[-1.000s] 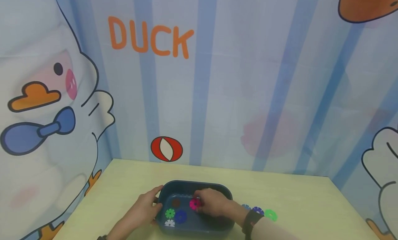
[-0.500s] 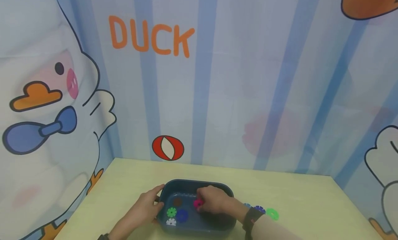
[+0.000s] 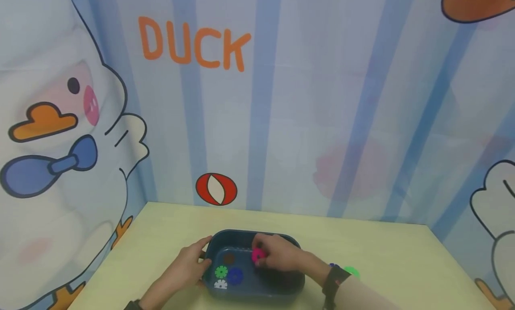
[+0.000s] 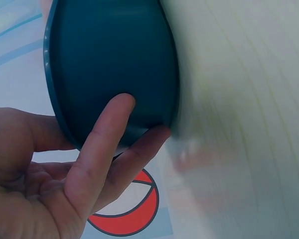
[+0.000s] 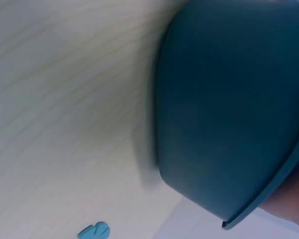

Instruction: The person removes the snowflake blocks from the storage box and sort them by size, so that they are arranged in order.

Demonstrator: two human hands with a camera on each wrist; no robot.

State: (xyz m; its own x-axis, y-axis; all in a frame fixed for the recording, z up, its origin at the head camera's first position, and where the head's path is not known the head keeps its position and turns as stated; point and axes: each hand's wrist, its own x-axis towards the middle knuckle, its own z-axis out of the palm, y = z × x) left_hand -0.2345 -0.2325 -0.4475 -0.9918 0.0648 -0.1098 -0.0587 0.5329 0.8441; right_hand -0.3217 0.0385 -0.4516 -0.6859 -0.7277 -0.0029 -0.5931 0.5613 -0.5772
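Note:
A dark blue-green plastic basin [image 3: 257,288] stands on the table. My left hand [image 3: 187,265] grips its left end, and in the left wrist view the fingers [image 4: 102,144] lie along its outer wall. My right hand [image 3: 279,252] reaches inside and pinches a pink notched snowflake disc [image 3: 258,256] at its fingertips. Left of it on the basin floor lie a brown disc [image 3: 229,258], a green disc [image 3: 221,271], a blue disc [image 3: 235,276] and a white disc [image 3: 220,284]. In the right wrist view the basin wall hides most of the right hand.
On the pale wooden table [image 3: 382,247], right of the basin, a light green disc [image 3: 352,271] and a blue disc [image 3: 334,265] lie partly behind the right wrist. A light blue piece [image 5: 94,231] shows in the right wrist view. A printed duck curtain [image 3: 297,100] hangs behind the table.
My right hand with the pink disc has shifted slightly back inside the basin. Its wrist now covers more of the discs on the table. The left hand keeps its hold.

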